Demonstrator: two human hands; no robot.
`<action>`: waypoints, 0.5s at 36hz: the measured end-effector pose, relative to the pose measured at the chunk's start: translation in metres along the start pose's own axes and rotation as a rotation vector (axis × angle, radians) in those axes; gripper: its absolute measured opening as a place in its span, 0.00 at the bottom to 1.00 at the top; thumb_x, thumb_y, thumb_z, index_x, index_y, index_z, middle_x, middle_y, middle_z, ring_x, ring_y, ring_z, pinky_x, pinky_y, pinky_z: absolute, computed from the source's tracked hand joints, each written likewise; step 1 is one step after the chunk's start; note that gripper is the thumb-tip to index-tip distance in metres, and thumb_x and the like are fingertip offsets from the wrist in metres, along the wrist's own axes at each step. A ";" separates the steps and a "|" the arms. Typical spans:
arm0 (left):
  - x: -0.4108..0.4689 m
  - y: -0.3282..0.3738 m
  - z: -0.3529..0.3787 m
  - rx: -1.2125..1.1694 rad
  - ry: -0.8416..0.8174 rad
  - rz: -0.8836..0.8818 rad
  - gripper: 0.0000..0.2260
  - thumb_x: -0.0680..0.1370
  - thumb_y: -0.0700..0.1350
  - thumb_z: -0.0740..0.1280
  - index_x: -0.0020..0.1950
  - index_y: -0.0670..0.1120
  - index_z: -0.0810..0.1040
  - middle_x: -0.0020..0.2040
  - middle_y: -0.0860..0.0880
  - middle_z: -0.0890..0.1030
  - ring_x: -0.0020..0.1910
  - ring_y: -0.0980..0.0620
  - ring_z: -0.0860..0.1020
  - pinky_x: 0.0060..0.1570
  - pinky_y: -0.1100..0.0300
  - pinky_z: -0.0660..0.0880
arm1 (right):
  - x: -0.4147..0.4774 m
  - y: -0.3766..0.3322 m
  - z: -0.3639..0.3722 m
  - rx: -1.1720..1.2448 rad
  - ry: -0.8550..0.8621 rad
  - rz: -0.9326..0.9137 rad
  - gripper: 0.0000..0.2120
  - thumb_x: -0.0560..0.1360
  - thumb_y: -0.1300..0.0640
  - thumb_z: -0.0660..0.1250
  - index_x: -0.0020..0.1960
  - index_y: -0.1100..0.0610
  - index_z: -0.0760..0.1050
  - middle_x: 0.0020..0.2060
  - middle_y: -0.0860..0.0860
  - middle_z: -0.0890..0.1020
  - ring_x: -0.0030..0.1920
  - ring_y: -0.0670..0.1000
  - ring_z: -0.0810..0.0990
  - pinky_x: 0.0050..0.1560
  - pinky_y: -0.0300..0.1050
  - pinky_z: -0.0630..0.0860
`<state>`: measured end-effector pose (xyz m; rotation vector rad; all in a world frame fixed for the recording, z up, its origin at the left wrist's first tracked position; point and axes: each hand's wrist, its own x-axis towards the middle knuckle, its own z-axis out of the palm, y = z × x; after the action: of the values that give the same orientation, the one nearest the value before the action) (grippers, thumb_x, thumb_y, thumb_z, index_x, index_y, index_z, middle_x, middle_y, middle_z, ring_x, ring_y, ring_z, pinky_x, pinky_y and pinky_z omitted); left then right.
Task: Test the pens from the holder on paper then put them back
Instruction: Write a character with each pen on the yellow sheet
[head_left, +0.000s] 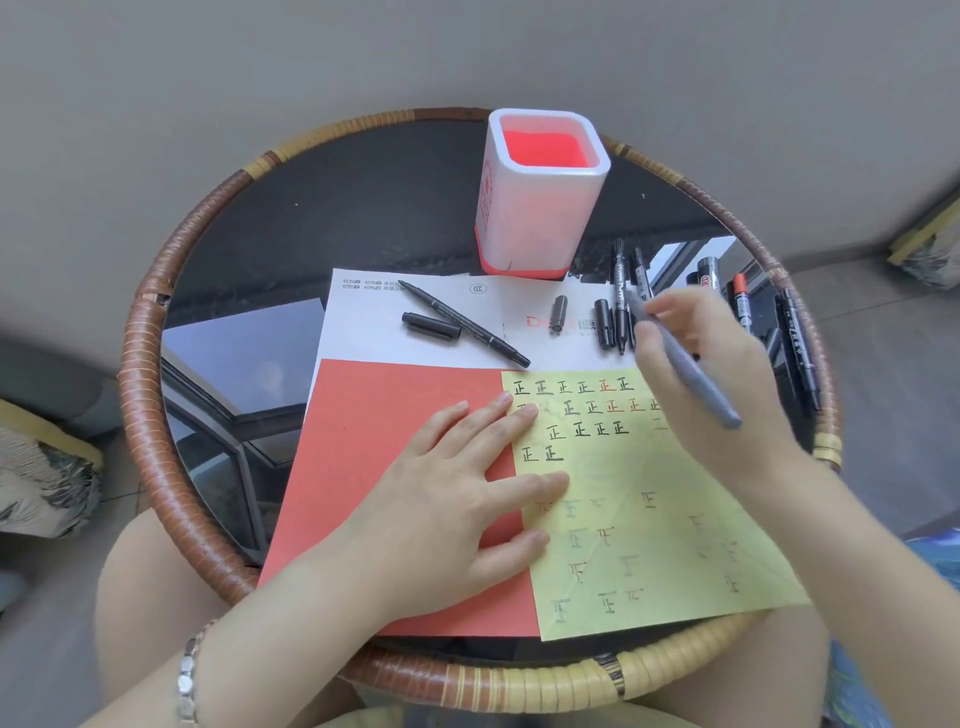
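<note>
Two hands in play here. Your left hand (457, 499) is lying flat with straight fingers, pressing down the left edge of the yellow sheet of paper (665, 519) where it's overlapping a red sheet (395, 467), so it's gripping nothing. Your right hand (711, 379) is curling its fingers round a grey pen (691, 374), which is looking blurred and slanting across the hand just over the yellow paper's far right corner; can't tell which end is the tip. The yellow paper is carrying rows of black and red test marks in its far half and fainter ones nearer you.

The white square pen holder with the red inside and red base (540, 208) is standing upright at the far side of the round dark glass table with the wrapped rattan rim (150, 338), touching the far edge of a white printed sheet (374, 322). An uncapped thin black pen (467, 325) is lying slantwise on that white sheet with its black cap (431, 326) just beside it. A bunch of black markers (621, 301) is lying right of the holder, behind your right hand, with a red-capped marker (740, 296) nearer the rim. A silver bracelet (187, 675) is sitting on your left wrist.
</note>
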<state>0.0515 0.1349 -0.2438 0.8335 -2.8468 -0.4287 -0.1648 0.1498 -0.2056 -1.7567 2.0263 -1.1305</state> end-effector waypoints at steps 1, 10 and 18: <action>0.000 0.000 0.000 -0.001 0.001 0.000 0.17 0.74 0.60 0.56 0.61 0.60 0.75 0.70 0.44 0.69 0.71 0.46 0.64 0.66 0.49 0.54 | 0.009 0.003 -0.002 -0.108 -0.024 -0.058 0.05 0.75 0.59 0.63 0.50 0.55 0.70 0.40 0.50 0.78 0.42 0.49 0.78 0.40 0.42 0.76; -0.001 0.000 0.001 -0.001 0.017 -0.002 0.17 0.74 0.59 0.57 0.60 0.60 0.75 0.69 0.45 0.70 0.71 0.47 0.65 0.67 0.51 0.54 | 0.060 0.021 0.027 -0.625 -0.020 -0.237 0.19 0.66 0.75 0.64 0.53 0.61 0.78 0.43 0.59 0.82 0.46 0.62 0.76 0.45 0.53 0.69; -0.002 -0.001 0.003 -0.003 0.046 0.003 0.16 0.74 0.59 0.58 0.59 0.61 0.76 0.69 0.46 0.71 0.70 0.47 0.66 0.67 0.52 0.55 | 0.061 0.026 0.023 -0.509 -0.009 -0.169 0.14 0.72 0.70 0.61 0.53 0.59 0.80 0.45 0.56 0.83 0.49 0.59 0.76 0.50 0.50 0.66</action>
<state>0.0530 0.1352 -0.2470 0.8274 -2.8041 -0.4072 -0.1851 0.0847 -0.2202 -2.1909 2.3440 -0.6739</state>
